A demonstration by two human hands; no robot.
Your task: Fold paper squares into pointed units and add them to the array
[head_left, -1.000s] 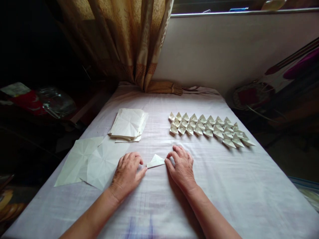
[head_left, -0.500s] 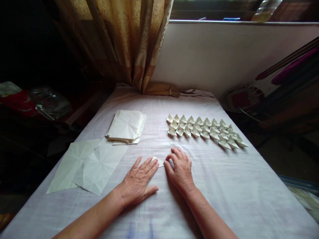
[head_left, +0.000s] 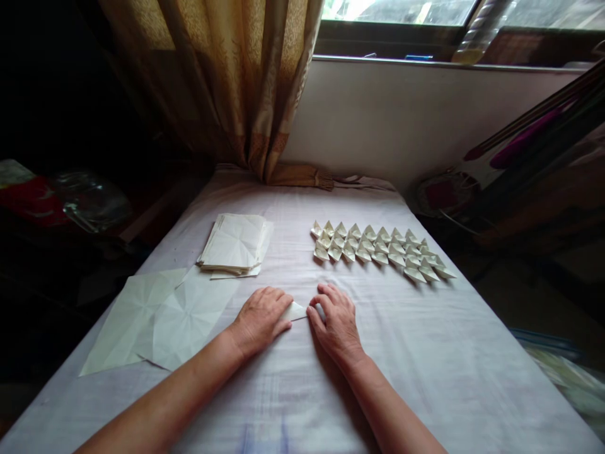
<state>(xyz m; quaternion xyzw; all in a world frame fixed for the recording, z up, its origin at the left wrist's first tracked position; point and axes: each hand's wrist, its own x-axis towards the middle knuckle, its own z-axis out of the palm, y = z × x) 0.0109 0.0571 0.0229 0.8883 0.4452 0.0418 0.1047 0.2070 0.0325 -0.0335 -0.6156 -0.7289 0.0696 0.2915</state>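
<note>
A small folded piece of white paper [head_left: 295, 311] lies between my hands on the cloth-covered table. My left hand [head_left: 263, 320] closes round its left end, fingers curled over it and thumb along the near side. At its right tip, my right hand [head_left: 334, 321] pinches the paper between thumb and index finger, the other fingers bent above. The paper's left part is hidden under my left fingers. Beyond my right hand stand rows of several small folded paper boats [head_left: 373, 244], pointed at their ends.
A stack of creased paper squares [head_left: 234, 243] sits at the back left. Nearer, loose creased sheets [head_left: 184, 321] overlap on the pale cloth [head_left: 425, 353]. A gold curtain [head_left: 227, 88] hangs down to the table's far edge, below a window.
My left hand has gone from lying flat with fingers spread to curling round the paper's left end. My right hand keeps its pinch. The view has tilted up slightly, showing more window.
</note>
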